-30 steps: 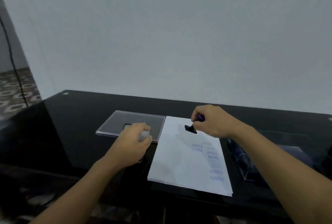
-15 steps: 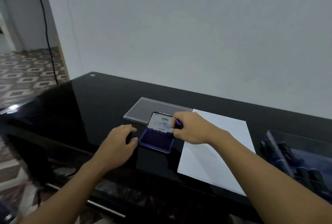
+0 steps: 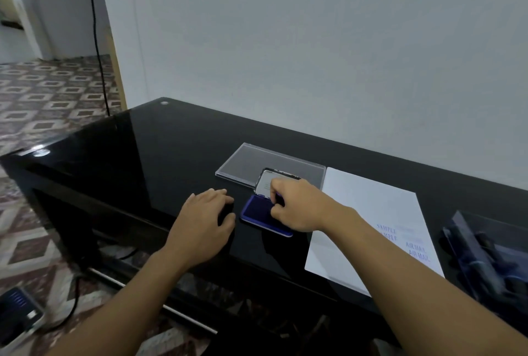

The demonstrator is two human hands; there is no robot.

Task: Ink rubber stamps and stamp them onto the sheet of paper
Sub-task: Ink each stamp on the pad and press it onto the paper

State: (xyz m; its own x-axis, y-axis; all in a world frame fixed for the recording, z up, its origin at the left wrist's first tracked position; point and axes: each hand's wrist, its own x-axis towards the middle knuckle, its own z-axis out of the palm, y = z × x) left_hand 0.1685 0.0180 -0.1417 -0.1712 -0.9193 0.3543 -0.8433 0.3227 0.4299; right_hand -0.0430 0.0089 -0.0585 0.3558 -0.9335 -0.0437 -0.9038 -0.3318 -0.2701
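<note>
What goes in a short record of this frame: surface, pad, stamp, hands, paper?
surface: glossy black table
ink pad: open blue rectangular ink pad, lid raised
stamp: small purple-handled rubber stamp, on the pad
right hand: fingers pinch the stamp
left hand: rests on the table beside the pad, holds nothing visible
paper: white sheet of paper, blue SAMPLE and AIR MAIL prints
other: clear flat plastic cover behind the pad; dark plastic tray right of the paper
</note>
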